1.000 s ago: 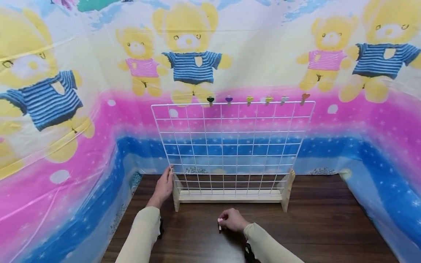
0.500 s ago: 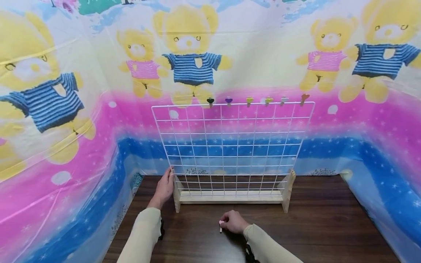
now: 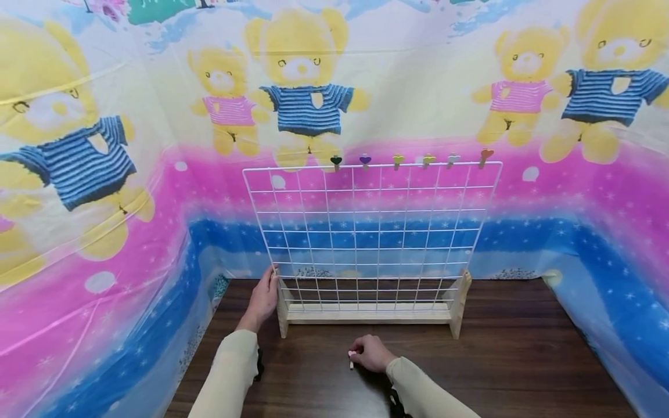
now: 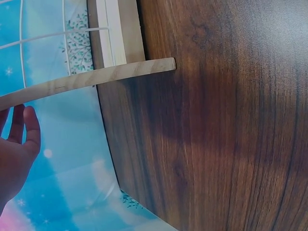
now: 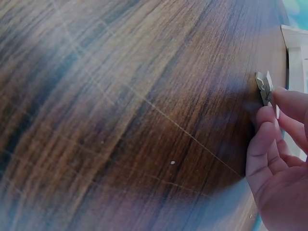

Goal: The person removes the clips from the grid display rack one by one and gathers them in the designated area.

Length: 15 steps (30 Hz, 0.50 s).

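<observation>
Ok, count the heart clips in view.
7: along the top of the wire rack, from left dark green, purple, yellow, second yellow, pale and orange; one pink, pinched in the right hand.

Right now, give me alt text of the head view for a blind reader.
A right hand pinches a pink clip in front of a white grid with six heart clips along its top; the left hand touches the grid's wooden stand.

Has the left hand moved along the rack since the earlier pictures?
No, not visibly: in the head view, the left hand stays at the same height beside the rack's left leg, neither higher nor lower.
</observation>
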Available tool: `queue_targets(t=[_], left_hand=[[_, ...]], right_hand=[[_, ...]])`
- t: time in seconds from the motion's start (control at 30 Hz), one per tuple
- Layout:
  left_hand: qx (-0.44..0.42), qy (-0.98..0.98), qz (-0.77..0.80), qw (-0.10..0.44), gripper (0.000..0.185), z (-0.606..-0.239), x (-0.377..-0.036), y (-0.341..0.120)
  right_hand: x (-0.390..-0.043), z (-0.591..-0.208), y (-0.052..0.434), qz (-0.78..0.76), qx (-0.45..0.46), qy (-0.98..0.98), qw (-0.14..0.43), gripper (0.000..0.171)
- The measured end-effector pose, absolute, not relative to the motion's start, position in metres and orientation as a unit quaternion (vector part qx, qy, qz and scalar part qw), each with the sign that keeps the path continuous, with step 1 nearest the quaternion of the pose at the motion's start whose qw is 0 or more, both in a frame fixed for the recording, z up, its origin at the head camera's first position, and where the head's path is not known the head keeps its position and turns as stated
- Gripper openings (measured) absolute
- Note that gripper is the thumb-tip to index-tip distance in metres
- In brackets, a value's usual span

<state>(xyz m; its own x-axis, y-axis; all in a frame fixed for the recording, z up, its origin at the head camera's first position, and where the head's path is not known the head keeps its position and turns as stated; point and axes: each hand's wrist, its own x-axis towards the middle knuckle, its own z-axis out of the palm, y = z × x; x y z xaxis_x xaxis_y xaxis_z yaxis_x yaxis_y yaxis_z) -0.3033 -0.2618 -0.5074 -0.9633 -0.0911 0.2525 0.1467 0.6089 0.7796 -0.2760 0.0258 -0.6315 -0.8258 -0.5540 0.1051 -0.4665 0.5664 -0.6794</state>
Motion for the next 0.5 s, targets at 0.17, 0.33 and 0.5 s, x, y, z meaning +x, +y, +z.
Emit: queue_targets(t=[0.17,0.33,0.5], left_hand=[[0.004,-0.886,-0.450,0.110,0.040,-0.507,-0.307,-0.262],[0.017,-0.892,-0.442,0.092,0.040,-0.508,-0.309,-0.263],[0.020,-0.891,-0.446,0.090,0.040,-0.507,-0.307,-0.262]], right_hand=[[-0.276,-0.629,0.027,-0.373,-0.279,0.883,0.065,0.006],[-0.278,-0.623,0.031,-0.375,-0.270,0.885,0.063,0.010],[-0.284,-0.606,0.040,-0.369,-0.281,0.884,0.052,0.013]])
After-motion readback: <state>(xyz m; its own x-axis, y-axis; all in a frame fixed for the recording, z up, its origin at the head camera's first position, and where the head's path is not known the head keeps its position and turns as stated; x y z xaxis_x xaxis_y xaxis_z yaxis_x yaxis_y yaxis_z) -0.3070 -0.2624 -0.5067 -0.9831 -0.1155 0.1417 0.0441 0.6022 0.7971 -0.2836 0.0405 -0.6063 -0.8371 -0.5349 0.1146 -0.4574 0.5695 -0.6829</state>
